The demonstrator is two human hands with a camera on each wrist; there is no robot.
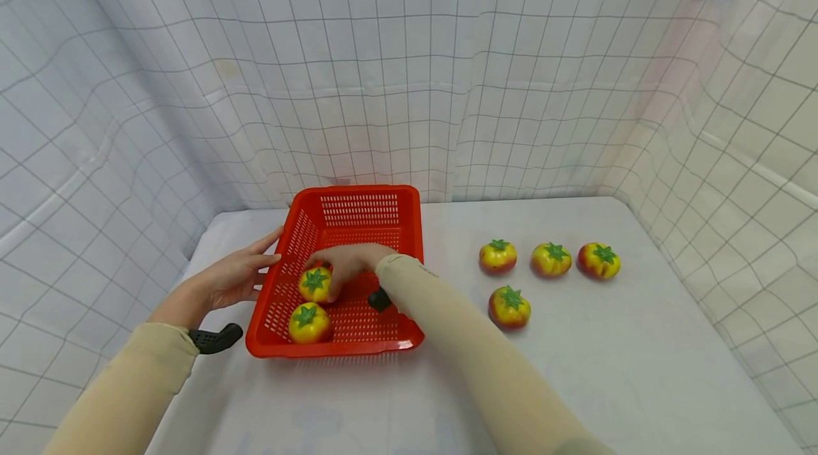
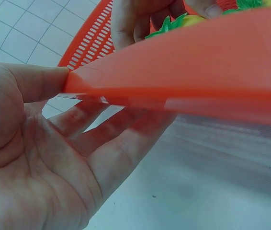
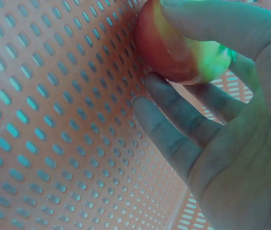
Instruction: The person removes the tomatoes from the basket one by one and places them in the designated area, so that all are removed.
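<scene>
A red plastic basket with slotted walls stands on the white table. My left hand holds its left rim, with the thumb on top and the other fingers under the lip in the left wrist view. Inside the basket, my right hand grips a yellow-red tomato with a green star-shaped top, beside the left wall. The right wrist view shows the thumb on one side of this tomato and fingers on the other. A second tomato sits in the basket's near left corner.
To the right of the basket, several more tomatoes lie on the table: three in a back row, including one tomato at the far right, and another tomato nearer the front. A white gridded curtain encloses the back and sides.
</scene>
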